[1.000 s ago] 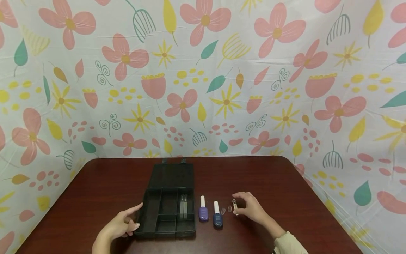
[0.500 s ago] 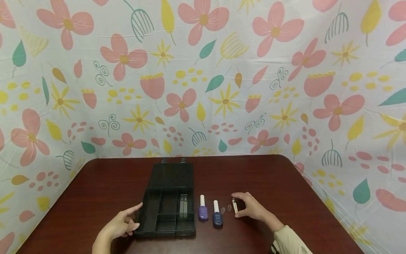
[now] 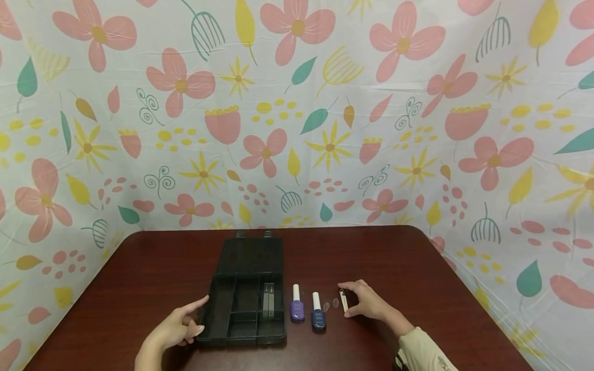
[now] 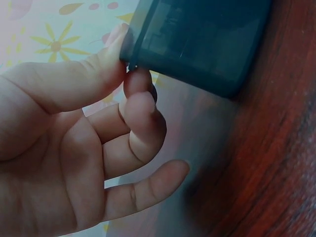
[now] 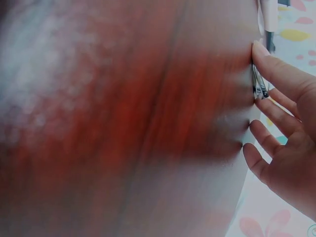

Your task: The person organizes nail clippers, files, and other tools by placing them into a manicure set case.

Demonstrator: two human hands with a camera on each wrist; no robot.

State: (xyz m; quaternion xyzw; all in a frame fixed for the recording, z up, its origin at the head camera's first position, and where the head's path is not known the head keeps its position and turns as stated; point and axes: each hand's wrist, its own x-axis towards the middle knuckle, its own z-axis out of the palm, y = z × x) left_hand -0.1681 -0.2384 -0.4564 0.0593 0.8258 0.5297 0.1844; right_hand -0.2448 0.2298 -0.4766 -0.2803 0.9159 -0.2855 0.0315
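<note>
A black plastic organiser box with divided compartments point(image 3: 246, 309) lies open on the dark red wooden table point(image 3: 139, 278), its lid folded flat away from the person so the compartments face up within easy reach. One long compartment on its right side holds a pair of slim grey strips point(image 3: 268, 301), too small to identify. Just right of the box stand two small nail polish bottles with white caps, one purple point(image 3: 297, 306) and one dark blue point(image 3: 317, 313), upright and near each other, with two tiny clear nail tips point(image 3: 330, 305) lying on the table beside them; they sit in a row, as if laid out for sorting.

The left hand point(image 3: 178, 327) rests at the box's near left corner. In the left wrist view its thumb point(image 4: 74, 81) and a curled finger touch the corner edge of the box point(image 4: 202, 39), seemingly to steady it; the other fingers curl loosely and hold nothing.

The right hand point(image 3: 366, 301) lies on the table right of the nail tips, pinching a small silver metal nail clipper point(image 3: 344, 300) between thumb and forefinger. The right wrist view shows the clipper point(image 5: 258, 86) held low against the table, the remaining fingers point(image 5: 269, 138) relaxed and slightly spread
</note>
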